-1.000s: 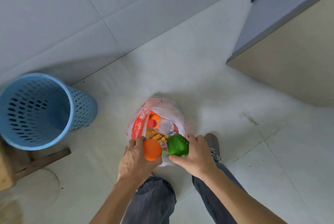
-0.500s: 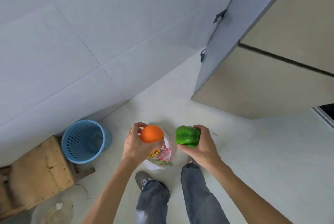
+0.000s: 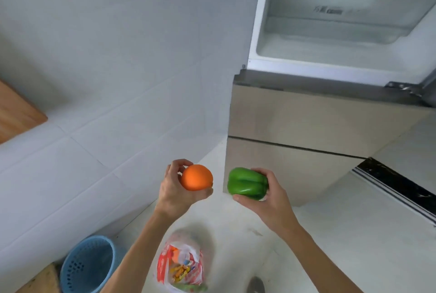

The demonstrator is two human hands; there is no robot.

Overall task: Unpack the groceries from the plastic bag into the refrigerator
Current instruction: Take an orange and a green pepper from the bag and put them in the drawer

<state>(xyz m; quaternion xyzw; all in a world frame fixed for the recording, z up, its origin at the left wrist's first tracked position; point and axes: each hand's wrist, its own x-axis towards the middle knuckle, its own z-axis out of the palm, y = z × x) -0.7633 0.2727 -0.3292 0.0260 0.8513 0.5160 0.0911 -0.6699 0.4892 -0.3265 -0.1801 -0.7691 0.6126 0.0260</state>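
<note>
Left hand [image 3: 173,192] grips orange [image 3: 197,177]; right hand [image 3: 269,200] grips green pepper [image 3: 247,183].

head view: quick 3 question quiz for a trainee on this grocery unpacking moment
1. What does the left hand grip? A) orange B) lemon C) egg
2. True or false: the right hand holds a green bell pepper, and the refrigerator has its upper compartment open.
3. Fill in: the plastic bag sits on the ___, beside the blue basket.

Key: 1. A. 2. True. 3. floor.
</note>
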